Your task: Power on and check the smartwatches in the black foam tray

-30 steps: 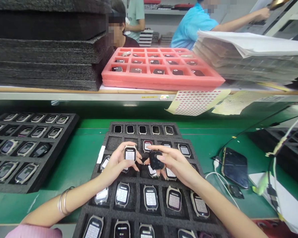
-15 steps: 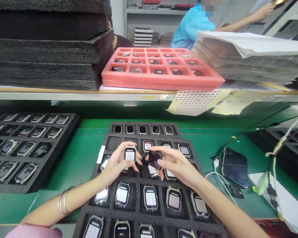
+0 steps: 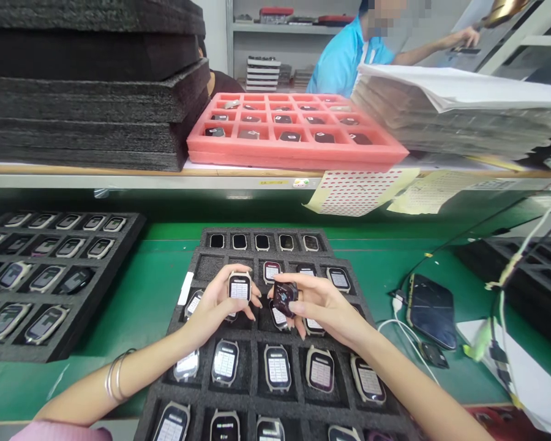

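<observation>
Between the thumb and fingers of my left hand [image 3: 223,295] is a light-framed smartwatch head [image 3: 240,286], its lit screen showing a white grid. My right hand [image 3: 319,301] grips a dark smartwatch head [image 3: 284,296], whose screen faces up and shows a small blue mark. Both hands hover over a black foam tray [image 3: 252,395]. In its compartments lie several strapless watches, such as a lit watch [image 3: 278,367] below my hands and a dark-screened watch [image 3: 262,242] in the back row. My hands partly cover the compartments in the middle.
Another foam tray of watches [image 3: 57,306] lies at left. A phone [image 3: 432,311] and white cables [image 3: 408,334] are at right. On the shelf above stand stacked black foam [image 3: 82,92], a pink foam tray [image 3: 294,153] and a paper stack [image 3: 459,92]. A co-worker in blue [image 3: 337,61] is behind.
The dark watch's screen in my right hand has gone from blank to showing a blue mark. My left hand stays in place. The co-worker's outstretched hand has moved lower and left.
</observation>
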Demonstrator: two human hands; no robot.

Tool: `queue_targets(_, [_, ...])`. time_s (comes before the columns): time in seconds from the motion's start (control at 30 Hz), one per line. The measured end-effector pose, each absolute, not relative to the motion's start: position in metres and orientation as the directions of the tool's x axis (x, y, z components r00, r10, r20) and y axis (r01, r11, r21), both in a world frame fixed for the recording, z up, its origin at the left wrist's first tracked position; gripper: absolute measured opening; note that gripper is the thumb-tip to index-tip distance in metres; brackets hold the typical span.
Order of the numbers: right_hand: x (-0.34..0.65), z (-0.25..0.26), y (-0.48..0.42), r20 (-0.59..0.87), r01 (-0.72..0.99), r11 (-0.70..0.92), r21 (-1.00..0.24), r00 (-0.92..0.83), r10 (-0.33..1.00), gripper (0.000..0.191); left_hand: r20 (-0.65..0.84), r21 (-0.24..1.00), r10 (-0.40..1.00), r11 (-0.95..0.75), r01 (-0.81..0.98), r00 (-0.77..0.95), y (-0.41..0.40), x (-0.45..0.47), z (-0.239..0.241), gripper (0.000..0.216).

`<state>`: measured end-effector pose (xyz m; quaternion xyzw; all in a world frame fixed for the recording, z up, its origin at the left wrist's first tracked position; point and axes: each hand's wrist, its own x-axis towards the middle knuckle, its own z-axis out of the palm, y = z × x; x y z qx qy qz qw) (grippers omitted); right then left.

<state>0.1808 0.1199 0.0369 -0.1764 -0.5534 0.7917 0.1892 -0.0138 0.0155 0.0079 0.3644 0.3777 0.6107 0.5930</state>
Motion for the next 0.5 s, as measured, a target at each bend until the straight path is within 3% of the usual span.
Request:
queue_targets(0.3, [0.184, 0.0356, 0.1202, -0.076, -0.093, -0.327, -0.94, -0.879, 0.47, 0.043, 0.004, 0.895, 1.0, -0.013, -0.447, -0.022, 0.016, -0.0145, 0.0086, 0.041])
queue_targets(0.5, [0.1869, 0.0337, 0.1242, -0.135, 0.014, -0.279, -0.96, -0.897, 0.421, 0.044, 0.002, 0.894, 1.0, -0.014, -0.447, -0.028, 0.0158, -0.0142, 0.0082, 0.041])
